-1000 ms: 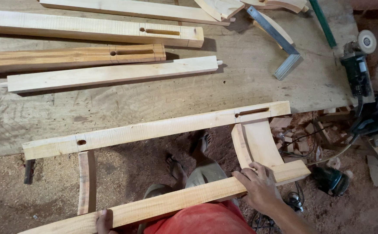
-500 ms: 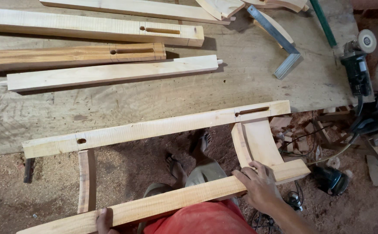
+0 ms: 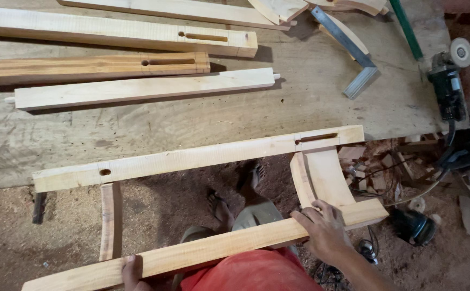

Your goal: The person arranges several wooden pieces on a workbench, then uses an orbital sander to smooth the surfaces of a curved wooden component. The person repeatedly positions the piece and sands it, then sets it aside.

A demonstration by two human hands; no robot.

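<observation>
Wooden frame half off the workbench (image 3: 202,124): far rail (image 3: 191,157) lies along the bench edge, near rail (image 3: 213,249) hangs over the sawdust floor at the person's lap, joined by a wide curved slat (image 3: 326,178) on the right and a thin curved slat (image 3: 108,221) on the left. Right hand (image 3: 324,231) lies spread across the top of the near rail close to the wide slat's joint, fingers apart and pressing flat, not wrapped around. Left hand (image 3: 133,272) grips the same rail near its left end; only the thumb and part of the palm show, so how tightly it closes cannot be told. Risk, as I judge it: the frame is carried by the bench edge and two hands only. If the far rail slides off the edge, the joints could rack or pull loose. Sandalled feet (image 3: 235,199) stand directly beneath. Power tools (image 3: 450,86) and cords sit at the bench's right end, near enough to snag a swinging rail.
</observation>
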